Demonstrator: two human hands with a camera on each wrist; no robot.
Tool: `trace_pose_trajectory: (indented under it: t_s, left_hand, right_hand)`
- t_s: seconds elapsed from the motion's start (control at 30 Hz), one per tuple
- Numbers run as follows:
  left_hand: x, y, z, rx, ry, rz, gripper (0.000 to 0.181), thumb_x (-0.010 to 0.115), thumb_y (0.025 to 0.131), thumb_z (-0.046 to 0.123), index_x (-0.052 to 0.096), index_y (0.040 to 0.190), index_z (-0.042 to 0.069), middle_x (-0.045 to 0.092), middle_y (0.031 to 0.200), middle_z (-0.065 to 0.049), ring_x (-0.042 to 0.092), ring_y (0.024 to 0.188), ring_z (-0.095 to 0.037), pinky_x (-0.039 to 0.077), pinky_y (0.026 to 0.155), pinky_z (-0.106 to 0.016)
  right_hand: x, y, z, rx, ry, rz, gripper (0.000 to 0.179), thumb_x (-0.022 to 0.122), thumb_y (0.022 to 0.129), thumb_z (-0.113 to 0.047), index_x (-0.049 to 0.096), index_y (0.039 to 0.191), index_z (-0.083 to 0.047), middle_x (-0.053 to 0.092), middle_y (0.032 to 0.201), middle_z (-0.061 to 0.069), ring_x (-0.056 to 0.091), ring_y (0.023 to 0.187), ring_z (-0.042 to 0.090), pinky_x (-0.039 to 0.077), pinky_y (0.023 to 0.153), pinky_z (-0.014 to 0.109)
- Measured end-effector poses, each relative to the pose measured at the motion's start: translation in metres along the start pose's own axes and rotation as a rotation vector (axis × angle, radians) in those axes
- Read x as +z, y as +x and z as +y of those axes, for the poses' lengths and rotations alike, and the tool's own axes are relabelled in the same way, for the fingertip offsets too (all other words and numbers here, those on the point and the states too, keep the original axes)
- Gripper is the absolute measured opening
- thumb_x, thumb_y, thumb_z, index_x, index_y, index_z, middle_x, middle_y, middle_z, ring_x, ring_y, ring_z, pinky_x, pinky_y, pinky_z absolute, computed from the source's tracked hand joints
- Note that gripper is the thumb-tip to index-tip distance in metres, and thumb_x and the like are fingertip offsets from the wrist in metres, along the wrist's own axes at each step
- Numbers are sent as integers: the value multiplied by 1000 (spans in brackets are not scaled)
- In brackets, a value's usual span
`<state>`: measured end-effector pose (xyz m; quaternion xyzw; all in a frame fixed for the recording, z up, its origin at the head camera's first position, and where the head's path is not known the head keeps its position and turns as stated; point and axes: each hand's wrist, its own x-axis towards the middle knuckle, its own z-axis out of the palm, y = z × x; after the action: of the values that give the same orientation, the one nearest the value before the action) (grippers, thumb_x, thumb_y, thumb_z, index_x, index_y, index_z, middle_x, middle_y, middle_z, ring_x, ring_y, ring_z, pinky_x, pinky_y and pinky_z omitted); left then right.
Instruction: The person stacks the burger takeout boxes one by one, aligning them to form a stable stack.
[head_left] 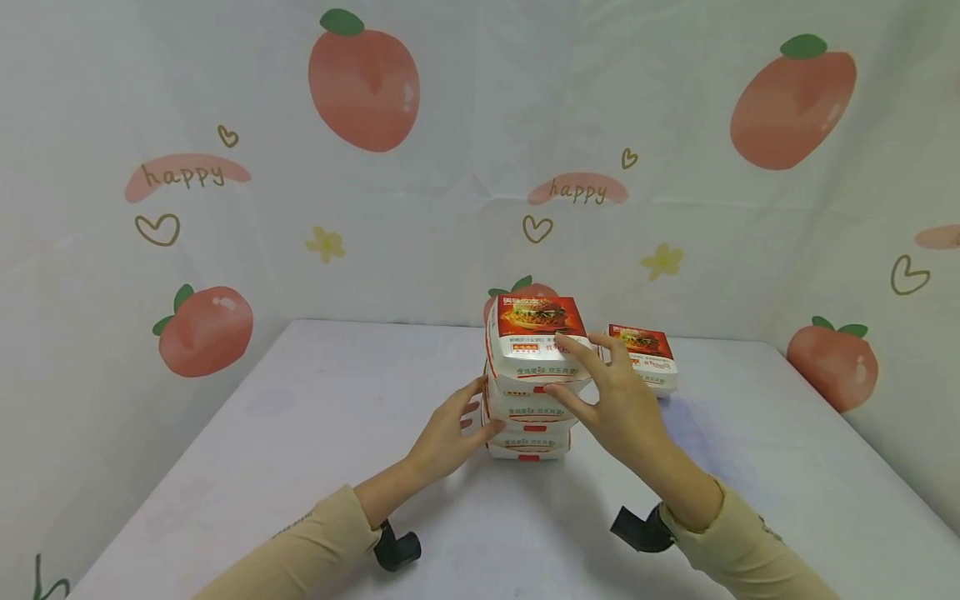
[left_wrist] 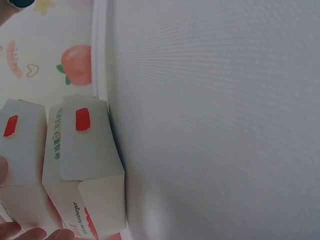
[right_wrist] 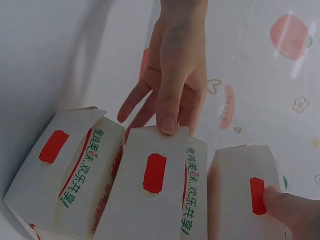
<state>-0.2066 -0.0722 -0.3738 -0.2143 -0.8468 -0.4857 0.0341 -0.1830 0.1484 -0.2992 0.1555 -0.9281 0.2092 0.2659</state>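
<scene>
Three white paper hamburger boxes stand stacked at the middle of the table. The top box (head_left: pixel 517 362) carries a red burger picture on its lid. My right hand (head_left: pixel 626 408) grips it from the right, thumb (right_wrist: pixel 290 207) on the front near the red tab and fingers over the lid. Below, my left hand (head_left: pixel 442 442) holds the middle box (right_wrist: pixel 145 215) from the left, its thumb at the front edge and fingers along the side. Under that sits the bottom box (left_wrist: pixel 92 155), resting on the table with its red tab facing me.
Another hamburger box (head_left: pixel 651 362) stands on the white table (head_left: pixel 360 400), behind and to the right of the stack. Behind the table hangs a curtain (head_left: pixel 465 125) printed with peaches. Black wrist mounts (head_left: pixel 397 550) show at both sleeves.
</scene>
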Motion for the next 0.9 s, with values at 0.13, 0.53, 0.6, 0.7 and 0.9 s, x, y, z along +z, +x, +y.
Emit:
trace_pose_trajectory:
  t_s: [0.13,0.53,0.6,0.7,0.9]
  left_hand:
    - [0,0,0,-5,-7,-2,69,66,87,25,31,144,8,38,148,-11,49,126,-36,50,96,-48]
    - [-2,0,2,-14,17,-6,69,65,88,28,31,145,8,37,148,-11,48,127,-35,50,96,-47]
    - [-2,0,2,-15,17,-6,69,65,88,28,31,145,7,37,148,-11,48,127,-35,50,96,-47]
    - [-2,0,2,-17,16,-5,70,65,88,28,31,145,7,37,148,-11,48,127,-35,50,96,-47]
    - [-1,0,3,-15,12,-3,70,65,88,27,31,145,7,38,148,-11,48,127,-35,50,96,-47]
  right_hand:
    - [0,0,0,-2,-6,3,60,75,77,-38,49,131,-28,46,128,20,63,70,31,38,45,23]
    - [-2,1,-3,8,-6,-11,61,74,78,-37,48,132,-28,45,131,20,65,73,31,38,45,22]
    - [-2,1,-3,10,-4,-12,61,74,78,-38,48,133,-28,45,131,20,65,73,31,38,45,23]
    - [-1,1,-2,11,-3,-11,62,74,78,-38,48,133,-29,45,131,20,65,74,32,38,45,23]
    - [0,0,-2,4,0,-5,63,75,77,-38,48,133,-29,46,130,20,65,76,32,38,46,23]
